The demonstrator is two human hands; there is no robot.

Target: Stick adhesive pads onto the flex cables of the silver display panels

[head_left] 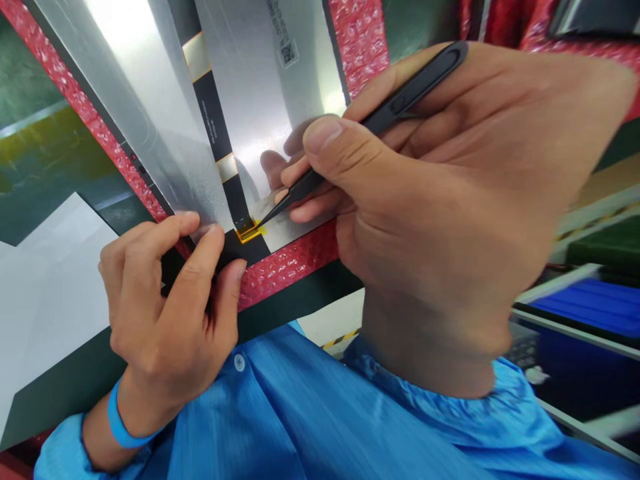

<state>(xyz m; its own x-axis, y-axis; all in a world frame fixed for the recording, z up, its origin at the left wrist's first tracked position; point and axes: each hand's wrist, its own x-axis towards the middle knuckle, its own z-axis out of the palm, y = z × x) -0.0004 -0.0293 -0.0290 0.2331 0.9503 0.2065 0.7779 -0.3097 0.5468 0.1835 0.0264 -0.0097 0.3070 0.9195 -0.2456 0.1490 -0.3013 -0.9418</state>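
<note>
A silvery metal-backed panel [260,100] lies below me, with a black flat flex cable [216,123] running down it to a small connector edged in yellow tape [249,233]. My right hand [430,180] grips black tweezers [345,147] between thumb and fingers. Their fine tip touches or nearly touches the yellow tape; which one I cannot tell. At the panel's near left corner rests my left hand [170,300], its fingers apart and bent, index and middle fingertips on the panel's edge. The left thumb lies beside the black strip [243,250] near the connector.
Pink bubble wrap [290,270] borders the panel on a dark green work surface [320,293]. White sheets [55,280] lie at left. A printed label with a square code [287,53] is on the panel. Blue bins [590,307] and rails stand at lower right.
</note>
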